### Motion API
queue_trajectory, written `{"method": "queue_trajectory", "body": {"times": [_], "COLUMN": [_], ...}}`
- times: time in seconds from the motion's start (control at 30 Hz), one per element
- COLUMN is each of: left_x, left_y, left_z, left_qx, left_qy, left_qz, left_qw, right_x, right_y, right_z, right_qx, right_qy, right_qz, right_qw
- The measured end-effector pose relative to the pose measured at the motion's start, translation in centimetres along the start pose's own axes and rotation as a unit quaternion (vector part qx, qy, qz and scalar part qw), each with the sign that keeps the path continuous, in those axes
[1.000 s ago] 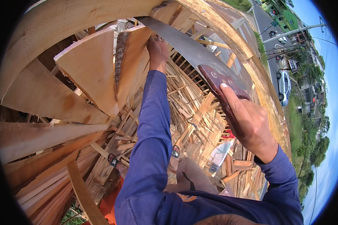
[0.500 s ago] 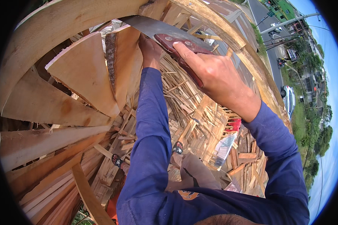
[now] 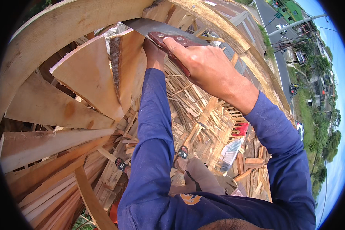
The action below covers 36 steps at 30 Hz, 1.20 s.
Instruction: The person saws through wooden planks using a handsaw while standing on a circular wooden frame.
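My right hand (image 3: 203,63) is wrapped round the dark red handle of a handsaw (image 3: 140,26), with the index finger stretched along it. The grey blade slants up to the left, over the upper end of an upright plank (image 3: 132,57) with a strip of bark. My left hand (image 3: 154,53) is at that plank's right side, just below the saw. Its fingers are hidden by the handle and the plank, so its grip does not show. Left of the plank stands a wide, pale board (image 3: 90,78) with a rough upper edge.
Several more boards (image 3: 57,103) fan out at the left. A thick curved beam (image 3: 73,23) crosses the upper left, and another timber (image 3: 218,25) runs along the upper right. Cut wood strips (image 3: 188,92) lie heaped below, around sandalled feet (image 3: 120,165). A road (image 3: 274,38) lies beyond.
My right hand and the saw have moved left, the blade sliding further across the plank's upper end. My left hand stays about where it was.
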State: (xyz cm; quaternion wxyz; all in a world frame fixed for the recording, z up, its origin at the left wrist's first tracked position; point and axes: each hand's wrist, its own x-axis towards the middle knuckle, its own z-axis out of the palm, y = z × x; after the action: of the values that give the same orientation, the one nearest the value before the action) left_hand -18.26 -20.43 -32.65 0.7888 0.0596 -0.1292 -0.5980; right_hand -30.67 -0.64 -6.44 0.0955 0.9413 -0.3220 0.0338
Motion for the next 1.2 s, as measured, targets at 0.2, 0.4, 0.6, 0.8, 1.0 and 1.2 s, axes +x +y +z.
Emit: {"method": "queue_trajectory", "body": {"times": [0.2, 0.4, 0.6, 0.8, 1.0, 1.2], "left_x": [1.1, 4.8, 2.6, 4.6, 2.0, 2.8], "left_y": [0.6, -0.7, 1.2, -0.8, 0.6, -0.3], "left_z": [-2.1, -7.5, -3.2, -4.7, -2.4, -2.4], "left_qx": [0.039, 0.134, -0.039, 0.071, -0.040, -0.057], "left_qy": [0.065, -0.022, 0.058, 0.046, 0.078, 0.064], "left_qz": [0.088, 0.042, 0.052, 0.060, 0.041, 0.047], "left_qw": [0.993, 0.990, 0.996, 0.995, 0.995, 0.995], "right_x": [-10.1, 2.0, -8.6, -7.5, -11.5, -7.5], "right_y": [-1.5, -1.8, -2.6, -4.7, -5.6, -5.9], "right_z": [-3.6, 0.8, -4.6, -4.6, -8.0, -6.5], "right_qx": [0.020, 0.036, 0.038, 0.058, 0.049, 0.097], "right_qy": [0.067, 0.025, 0.036, 0.024, -0.013, -0.030], "right_qz": [-0.017, -0.007, -0.002, 0.018, 0.055, 0.101], "right_qw": [0.997, 0.999, 0.999, 0.998, 0.997, 0.990]}}
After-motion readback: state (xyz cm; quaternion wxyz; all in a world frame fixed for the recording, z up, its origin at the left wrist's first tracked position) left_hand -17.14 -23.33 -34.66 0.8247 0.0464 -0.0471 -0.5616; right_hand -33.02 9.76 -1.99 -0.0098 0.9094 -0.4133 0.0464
